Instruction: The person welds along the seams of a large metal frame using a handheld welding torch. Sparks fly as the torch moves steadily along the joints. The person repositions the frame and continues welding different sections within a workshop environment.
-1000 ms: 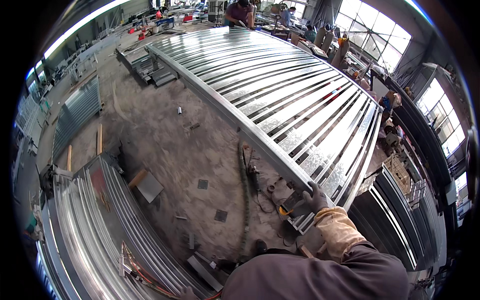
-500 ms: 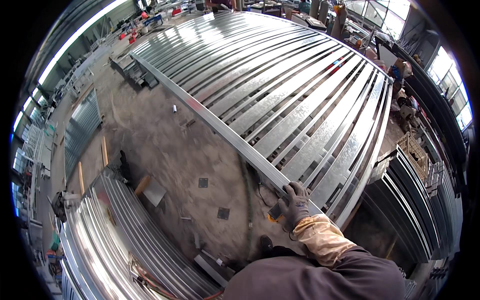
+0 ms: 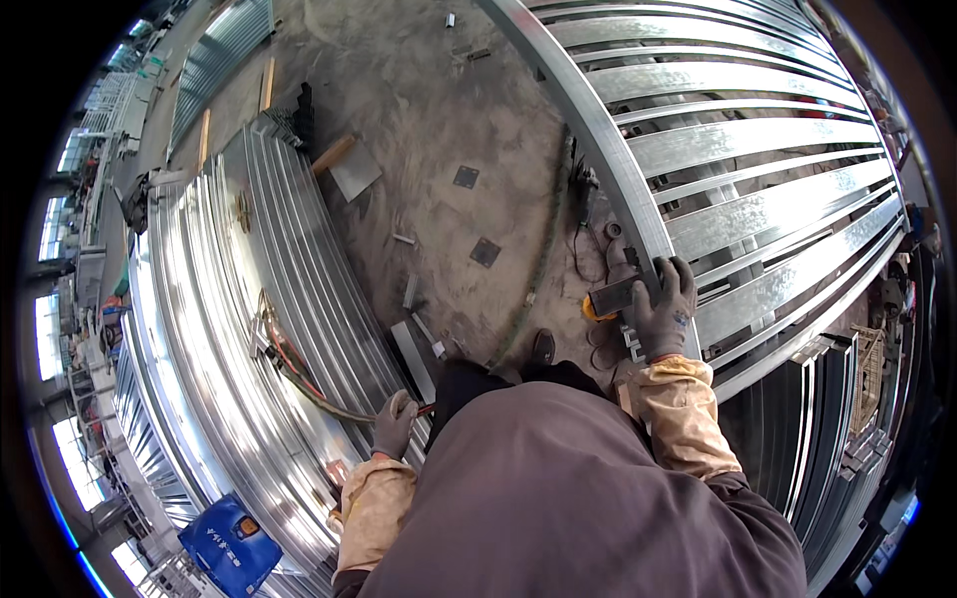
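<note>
My right hand (image 3: 666, 311), in a grey work glove, is bent over the near side rail (image 3: 610, 149) of a large slatted metal frame, fingers on top and thumb toward the inner floor side. Beneath that hand, a dark plate-like piece with a yellow part (image 3: 600, 303) shows beside the rail. My left hand (image 3: 395, 424), also gloved, is low at the left with its fingers curled around a hose (image 3: 329, 404). The hose runs over a stack of long shiny metal profiles (image 3: 289, 249). My palm hides part of it.
A blue printed bag or box (image 3: 231, 546) sits at the lower left on the profiles. On the floor lie square dark plates (image 3: 484, 252), a light sheet (image 3: 355, 171) and metal offcuts (image 3: 411, 291). Dark profiles (image 3: 768, 429) are stacked at the right, beside a crate (image 3: 866, 369).
The view has swung downward and left. My left hand has come into view at the hose, and the blue bag now shows. My right hand remains on the frame's rail.
</note>
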`<move>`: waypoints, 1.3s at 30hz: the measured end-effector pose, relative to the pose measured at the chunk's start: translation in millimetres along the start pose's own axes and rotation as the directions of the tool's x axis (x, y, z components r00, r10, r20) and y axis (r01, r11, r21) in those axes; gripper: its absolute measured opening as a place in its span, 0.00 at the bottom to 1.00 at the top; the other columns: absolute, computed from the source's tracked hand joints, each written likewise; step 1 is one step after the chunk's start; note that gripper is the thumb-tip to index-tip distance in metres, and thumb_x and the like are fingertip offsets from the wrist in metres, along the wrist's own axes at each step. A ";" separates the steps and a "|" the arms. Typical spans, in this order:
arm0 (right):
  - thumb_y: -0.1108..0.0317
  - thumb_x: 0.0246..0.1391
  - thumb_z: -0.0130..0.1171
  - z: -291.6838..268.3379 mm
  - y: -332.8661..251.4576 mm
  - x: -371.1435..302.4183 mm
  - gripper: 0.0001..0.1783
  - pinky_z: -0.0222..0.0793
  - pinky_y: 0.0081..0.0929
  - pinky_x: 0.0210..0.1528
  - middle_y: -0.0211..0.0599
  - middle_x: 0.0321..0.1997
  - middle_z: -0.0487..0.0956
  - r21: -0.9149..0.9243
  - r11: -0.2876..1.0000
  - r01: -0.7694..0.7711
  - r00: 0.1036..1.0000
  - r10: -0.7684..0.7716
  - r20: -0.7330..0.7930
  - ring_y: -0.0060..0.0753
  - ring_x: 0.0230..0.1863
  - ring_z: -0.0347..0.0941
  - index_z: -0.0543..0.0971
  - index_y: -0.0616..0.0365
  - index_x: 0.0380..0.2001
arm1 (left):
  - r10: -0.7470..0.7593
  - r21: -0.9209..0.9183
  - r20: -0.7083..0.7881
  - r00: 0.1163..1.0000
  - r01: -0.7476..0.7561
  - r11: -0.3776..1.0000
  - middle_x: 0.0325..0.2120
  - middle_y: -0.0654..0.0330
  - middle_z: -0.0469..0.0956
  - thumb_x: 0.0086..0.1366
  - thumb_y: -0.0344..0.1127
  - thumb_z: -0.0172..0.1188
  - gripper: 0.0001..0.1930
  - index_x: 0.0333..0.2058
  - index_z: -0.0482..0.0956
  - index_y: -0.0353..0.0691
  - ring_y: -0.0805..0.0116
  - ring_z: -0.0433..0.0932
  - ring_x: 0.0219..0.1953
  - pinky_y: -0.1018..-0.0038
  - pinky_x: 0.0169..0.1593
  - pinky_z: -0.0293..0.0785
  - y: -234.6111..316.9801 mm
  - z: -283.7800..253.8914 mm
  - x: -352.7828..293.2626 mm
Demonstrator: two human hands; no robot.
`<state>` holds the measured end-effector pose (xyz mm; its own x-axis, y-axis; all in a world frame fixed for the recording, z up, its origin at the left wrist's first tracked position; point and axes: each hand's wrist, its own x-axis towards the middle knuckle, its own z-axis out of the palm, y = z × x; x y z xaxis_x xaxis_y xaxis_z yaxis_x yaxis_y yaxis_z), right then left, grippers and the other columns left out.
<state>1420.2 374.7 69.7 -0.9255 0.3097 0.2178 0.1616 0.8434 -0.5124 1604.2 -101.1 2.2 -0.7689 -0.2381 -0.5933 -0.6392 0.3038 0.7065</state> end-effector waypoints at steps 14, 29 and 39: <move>0.54 0.49 0.60 87.0 -37.6 86.0 0.33 0.54 0.44 0.64 0.47 0.58 0.70 -0.280 0.960 -0.020 0.996 -0.004 -0.087 0.50 0.61 0.63 0.67 0.55 0.58 | -0.228 0.463 0.084 0.970 0.165 0.871 0.46 0.47 0.77 0.60 0.47 0.56 0.24 0.48 0.75 0.34 0.54 0.76 0.50 0.66 0.51 0.71 -137.7 -111.3 68.8; 0.47 0.49 0.54 110.4 -55.5 100.2 0.39 0.48 0.44 0.68 0.42 0.66 0.64 -0.657 0.707 -0.260 0.964 0.233 -0.130 0.46 0.68 0.55 0.62 0.51 0.63 | -0.049 -0.243 -0.067 0.997 0.032 0.970 0.36 0.63 0.77 0.65 0.35 0.57 0.20 0.53 0.71 0.33 0.80 0.70 0.24 0.79 0.27 0.67 60.9 -238.7 318.2; 0.49 0.45 0.57 103.7 -37.5 101.5 0.42 0.47 0.44 0.68 0.46 0.65 0.64 -0.605 0.756 -0.249 0.967 0.225 -0.117 0.48 0.67 0.55 0.62 0.52 0.63 | -0.033 0.345 0.090 0.995 0.000 0.938 0.31 0.52 0.79 0.59 0.44 0.57 0.20 0.43 0.76 0.32 0.63 0.78 0.35 0.70 0.41 0.72 -22.0 -216.2 272.4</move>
<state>1284.7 328.9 24.9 -0.8187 0.5408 0.1930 0.5602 0.8261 0.0611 1406.2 -372.1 -91.5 -0.7431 -0.1643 -0.6487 -0.5959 0.6037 0.5296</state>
